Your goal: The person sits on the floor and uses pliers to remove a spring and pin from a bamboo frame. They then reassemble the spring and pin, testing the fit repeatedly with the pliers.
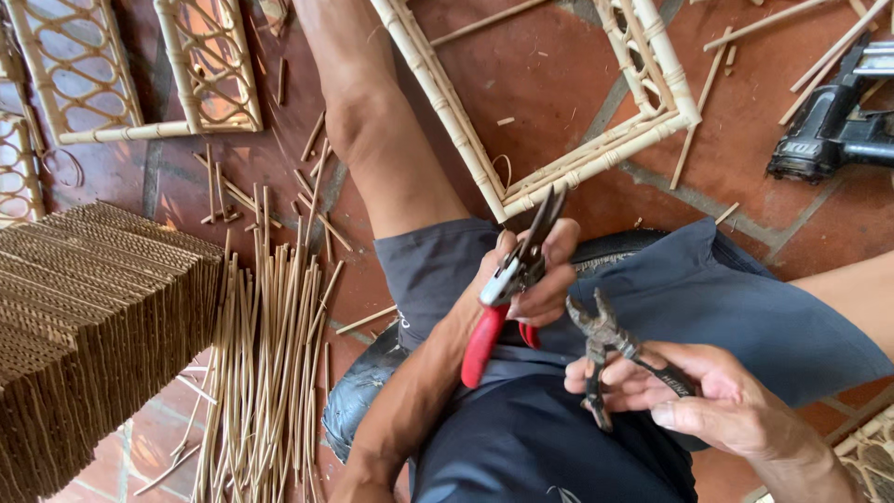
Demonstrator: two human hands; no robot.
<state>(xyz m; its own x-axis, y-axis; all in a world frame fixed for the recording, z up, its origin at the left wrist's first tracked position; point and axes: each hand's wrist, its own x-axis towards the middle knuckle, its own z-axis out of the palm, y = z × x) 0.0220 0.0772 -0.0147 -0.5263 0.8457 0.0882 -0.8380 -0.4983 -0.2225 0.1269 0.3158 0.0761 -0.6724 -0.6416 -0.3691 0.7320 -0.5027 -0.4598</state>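
1. Left hand (531, 270) closed around red-handled metal cutters (507, 289), blades pointing up over the lap.
2. Right hand (689, 387) half open, dark worn metal pliers (601, 349) resting across palm and fingers.
3. Pale rattan frame (559, 177) on the tiled floor (745, 140) ahead; thin cane strips (270, 354) bundled at left.

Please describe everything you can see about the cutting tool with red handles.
The red-handled cutting tool with dark metal blades is gripped in the person's left hand above the lap. Its long, narrow blades point up and to the right, nearly closed, with their tips over the pale rattan frame on the floor. One red handle sticks out below the palm; the other is mostly hidden. Only the fingers touch it.
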